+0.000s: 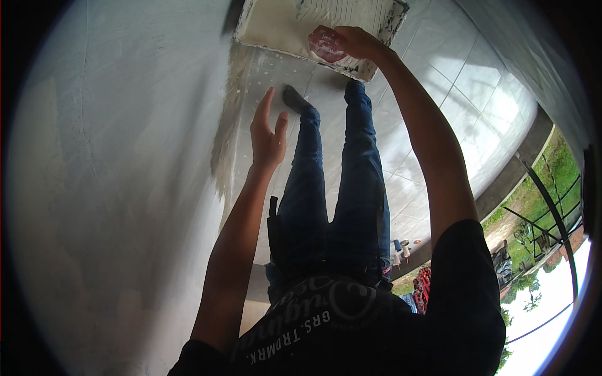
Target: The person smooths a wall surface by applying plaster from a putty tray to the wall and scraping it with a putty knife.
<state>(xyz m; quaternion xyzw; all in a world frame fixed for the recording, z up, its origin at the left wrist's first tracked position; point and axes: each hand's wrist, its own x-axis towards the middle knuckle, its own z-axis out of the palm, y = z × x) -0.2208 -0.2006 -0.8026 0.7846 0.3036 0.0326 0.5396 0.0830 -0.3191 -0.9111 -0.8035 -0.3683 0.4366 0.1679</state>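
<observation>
Piece (pixel 325 45), reddish-brown: pinched in fingers of right hand (pixel 361 44); best kept over far tray (pixel 269 25). Left hand (pixel 268 145): fingers spread.

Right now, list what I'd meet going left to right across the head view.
Grey wall → left hand → left foot → reddish-brown piece → right hand → grass.

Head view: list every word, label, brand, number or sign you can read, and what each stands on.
Black T-shirt: pale lettering and a curved emblem across the front; partly legible, but wording not copied here.
Reddish-brown piece in the right hand: whitish marks like script, too blurred to read.
No other lettering can be made out.
</observation>
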